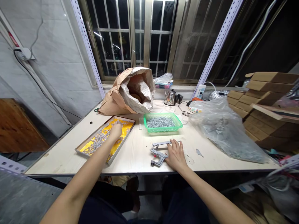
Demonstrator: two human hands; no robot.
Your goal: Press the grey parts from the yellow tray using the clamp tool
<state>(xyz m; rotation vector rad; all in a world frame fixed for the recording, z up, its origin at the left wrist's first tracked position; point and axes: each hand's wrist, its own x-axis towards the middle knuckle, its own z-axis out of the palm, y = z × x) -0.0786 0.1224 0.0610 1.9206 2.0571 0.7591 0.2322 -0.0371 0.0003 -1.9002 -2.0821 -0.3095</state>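
"Two risks on the hand pliers [159, 154]. They lie on the table [140, 155] in front of the green basket [161, 129], person's side. Table edge is near; a careless drag could take them off."

"And the second?"

"Pinch. Jaws stand apart, with what looks like a spring between the arms. A fingertip in that gap when the handles close would get nipped."

"Tray [123, 139], left of the basket?"

"Loose metal pieces [99, 141], heaped at all angles on yellow lining. Too small to identify. Likely slip: fingers pull two at once, or the forearm crossing the tray bumps its wall and spills some."

"Hands?"

"Left hand [116, 130]: down in the tray, fingers curled in, tips hidden. Can't tell if it has a piece. Right hand [176, 154]: on the pliers, back up, fingers part spread and bent over the handles. Contact yes; firm grip or just resting, can't tell."

"Further out?"

"Basket holds small grey bits [161, 122]; a spill that way could mix them. Paper sack [114, 99] behind-left of it, kettle [170, 98] behind-right, plastic bag [217, 124] to its right."
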